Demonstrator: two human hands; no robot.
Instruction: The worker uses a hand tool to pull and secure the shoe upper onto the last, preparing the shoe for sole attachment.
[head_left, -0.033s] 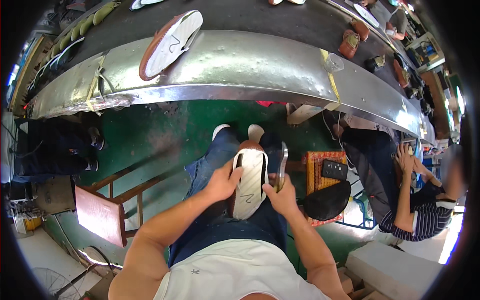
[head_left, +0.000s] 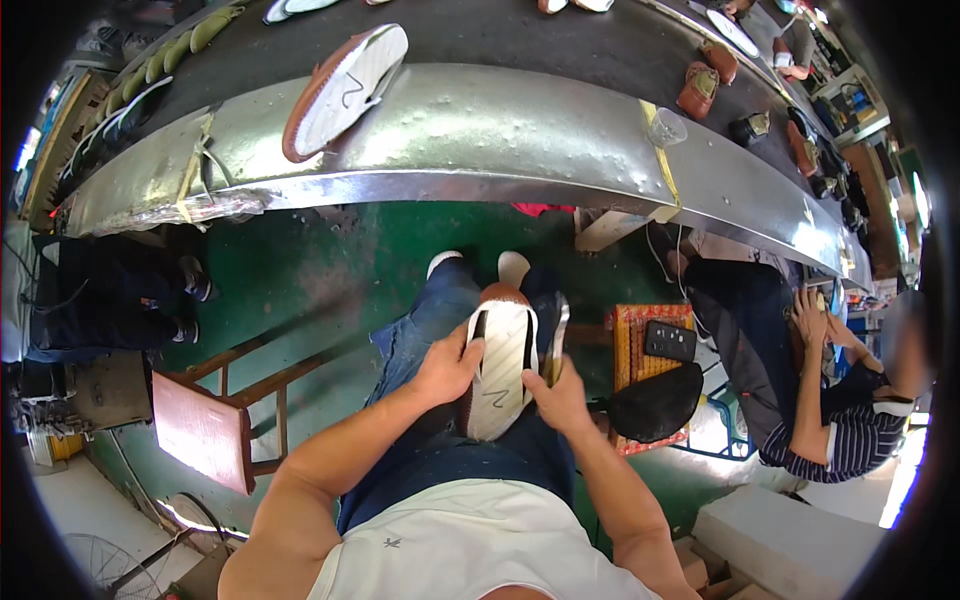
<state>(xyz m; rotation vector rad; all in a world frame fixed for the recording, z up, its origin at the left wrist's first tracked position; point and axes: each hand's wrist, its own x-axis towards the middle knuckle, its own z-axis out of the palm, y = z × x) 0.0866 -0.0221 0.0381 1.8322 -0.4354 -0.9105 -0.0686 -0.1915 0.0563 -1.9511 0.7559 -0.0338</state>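
Note:
A brown shoe (head_left: 503,370) with a pale insole and a dark squiggle on it rests sole-side up between my thighs, toe pointing away from me. White material lines its edge, with dark gaps at both sides. My left hand (head_left: 448,368) is closed on the shoe's left side, thumb pressed on the edge. In my right hand (head_left: 562,398) is a metal hand tool (head_left: 561,325) with a long shiny end pointing away; its exact kind I cannot make out. The right thumb touches the shoe's right edge. A matching brown shoe (head_left: 345,92) lies on the bench ahead.
Ahead runs a metal-edged bench (head_left: 480,115) with more shoes (head_left: 698,88) on it. A wooden stool (head_left: 203,430) lies tipped at left. To the right is a woven seat (head_left: 640,375) holding a phone-like black object (head_left: 670,340) and a black pad (head_left: 655,403). A seated co-worker (head_left: 840,420) is beyond.
My right hand has shifted left to the shoe, its thumb now on the shoe's edge. The metal tool has moved left with it, closer to the shoe. The left hand stays on the shoe.

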